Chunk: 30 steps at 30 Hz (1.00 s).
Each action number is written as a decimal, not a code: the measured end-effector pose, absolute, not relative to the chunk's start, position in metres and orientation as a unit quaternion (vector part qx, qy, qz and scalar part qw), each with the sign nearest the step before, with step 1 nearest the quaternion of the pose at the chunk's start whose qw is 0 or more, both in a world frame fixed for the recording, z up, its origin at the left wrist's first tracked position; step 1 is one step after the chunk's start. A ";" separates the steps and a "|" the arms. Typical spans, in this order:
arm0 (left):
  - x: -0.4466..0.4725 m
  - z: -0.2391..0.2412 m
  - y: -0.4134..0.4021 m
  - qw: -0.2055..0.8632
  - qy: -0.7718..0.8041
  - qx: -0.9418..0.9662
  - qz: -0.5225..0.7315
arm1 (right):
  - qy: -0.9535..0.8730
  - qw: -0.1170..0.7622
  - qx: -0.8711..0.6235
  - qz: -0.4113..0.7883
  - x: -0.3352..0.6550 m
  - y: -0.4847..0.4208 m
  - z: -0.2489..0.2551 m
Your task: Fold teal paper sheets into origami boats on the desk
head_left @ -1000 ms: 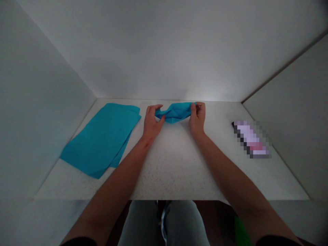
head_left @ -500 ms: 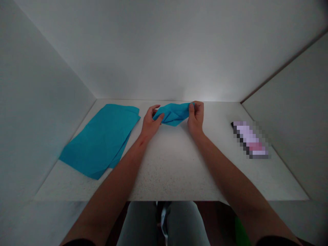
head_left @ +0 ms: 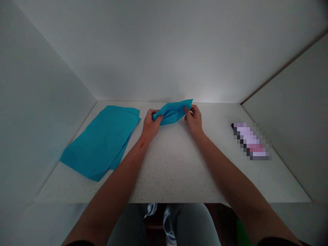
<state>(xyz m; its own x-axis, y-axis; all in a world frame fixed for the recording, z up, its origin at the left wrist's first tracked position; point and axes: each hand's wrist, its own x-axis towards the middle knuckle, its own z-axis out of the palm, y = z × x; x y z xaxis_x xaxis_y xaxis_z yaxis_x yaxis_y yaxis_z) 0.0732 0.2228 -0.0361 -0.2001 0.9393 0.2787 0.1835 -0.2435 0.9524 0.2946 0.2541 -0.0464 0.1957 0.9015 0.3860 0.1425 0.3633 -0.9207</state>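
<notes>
A folded piece of blue paper (head_left: 173, 112), boat-like in outline with creases along its middle, is held between my two hands above the back of the table. My left hand (head_left: 151, 122) grips its left end, thumb on the near side and fingers behind. Near the right end, my right hand (head_left: 194, 119) pinches the paper with the thumb in front; the pointed right tip sticks up past the fingers. Flat blue sheets (head_left: 99, 143) lie overlapping on the table to the left of my left hand.
The pale speckled table (head_left: 176, 171) meets a white wall (head_left: 169, 51) at the back and side panels at left and right. A phone-like object (head_left: 249, 140), blurred into blocks, lies on the right. My legs (head_left: 194, 225) are below the front edge.
My right hand has shifted its grip inward from the paper's right tip, which now shows free and points upward. My left hand keeps its end. My legs have moved apart.
</notes>
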 end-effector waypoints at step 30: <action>0.098 -0.047 0.225 0.541 0.404 0.387 0.628 | -0.495 0.662 -0.442 0.348 0.285 0.245 -0.040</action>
